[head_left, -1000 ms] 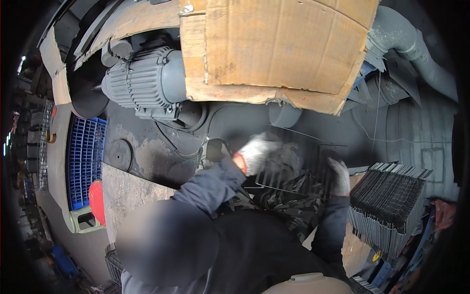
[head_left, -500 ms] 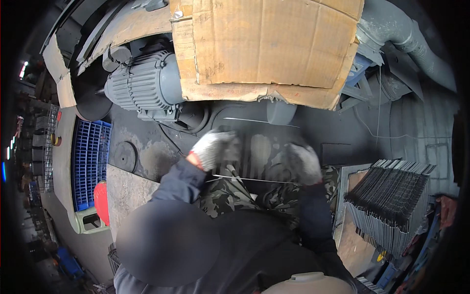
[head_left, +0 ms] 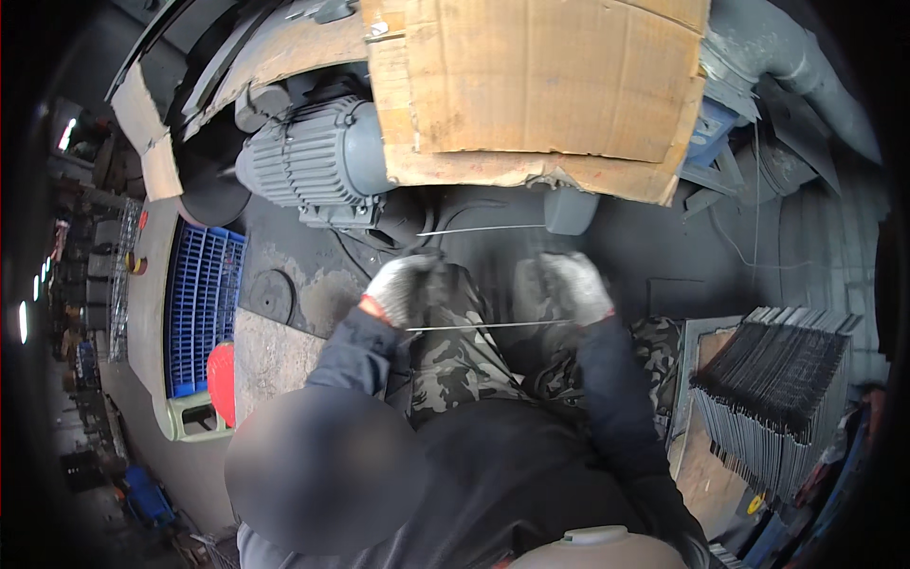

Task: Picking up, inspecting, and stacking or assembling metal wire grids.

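My left hand (head_left: pixel 403 289), in a whitish knit glove, is closed at the left side of a thin wire rack. At the opposite side my right hand (head_left: pixel 578 287), gloved likewise, is closed on it too. Between them the wire rack (head_left: pixel 488 326) shows mainly as two pale rods, one near and one far; its middle is smeared by motion. It hovers over my camouflage trousers (head_left: pixel 450 370). Just past its far rod, a grey rounded machine part (head_left: pixel 571 211) sticks out below a cardboard cover (head_left: pixel 550 85). The fingertips are blurred.
A grey finned motor (head_left: pixel 308 156) stands at far left. To the right, a tall stack of wire racks (head_left: pixel 773 389) rests beside me on a board. A blue plastic crate (head_left: pixel 204 303) and a red rounded object (head_left: pixel 221 384) are at left. A grey duct (head_left: pixel 806 76) bends at far right.
The rack's right side has moved away from me, so its rods now slope the other way. My right hand has moved farther forward. The whole view has shifted slightly.
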Demonstrator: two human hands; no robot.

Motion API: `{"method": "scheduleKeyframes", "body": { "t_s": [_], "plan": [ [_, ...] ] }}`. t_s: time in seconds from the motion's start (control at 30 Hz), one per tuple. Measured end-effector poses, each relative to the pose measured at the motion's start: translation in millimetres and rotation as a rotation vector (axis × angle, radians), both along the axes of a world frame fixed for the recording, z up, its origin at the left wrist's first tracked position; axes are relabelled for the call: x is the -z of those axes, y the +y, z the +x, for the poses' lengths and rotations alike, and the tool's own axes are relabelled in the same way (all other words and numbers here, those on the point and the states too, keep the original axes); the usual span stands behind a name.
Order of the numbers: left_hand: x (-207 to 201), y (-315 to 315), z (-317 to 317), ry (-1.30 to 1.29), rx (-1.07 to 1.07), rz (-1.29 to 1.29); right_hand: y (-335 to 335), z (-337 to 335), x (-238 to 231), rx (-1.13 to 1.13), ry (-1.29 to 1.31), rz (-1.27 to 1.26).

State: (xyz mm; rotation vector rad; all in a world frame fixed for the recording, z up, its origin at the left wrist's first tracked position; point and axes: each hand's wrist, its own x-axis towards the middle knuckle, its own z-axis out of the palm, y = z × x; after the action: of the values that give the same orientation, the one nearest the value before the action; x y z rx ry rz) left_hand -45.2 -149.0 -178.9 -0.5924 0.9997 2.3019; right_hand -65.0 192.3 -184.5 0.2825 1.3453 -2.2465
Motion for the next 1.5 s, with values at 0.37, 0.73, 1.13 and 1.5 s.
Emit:
{"method": "scheduleKeyframes", "body": {
  "t_s": [0.37,0.73,1.13,1.5],
  "plan": [
    [-68,-21,109,0.116,-0.248,-0.204,-43,61,-35,-0.236,0.033,-0.068],
    [-43,39,103,0.147,-0.097,-0.158,19,107,-40,0.109,-0.093,0.109],
    [-77,67,115,0.414,-0.108,-0.398,42,124,-52,0.100,0.195,0.095],
    [-111,79,128,0.626,0.024,-0.578,61,139,-75,0.105,0.317,0.236]
  ]
}}
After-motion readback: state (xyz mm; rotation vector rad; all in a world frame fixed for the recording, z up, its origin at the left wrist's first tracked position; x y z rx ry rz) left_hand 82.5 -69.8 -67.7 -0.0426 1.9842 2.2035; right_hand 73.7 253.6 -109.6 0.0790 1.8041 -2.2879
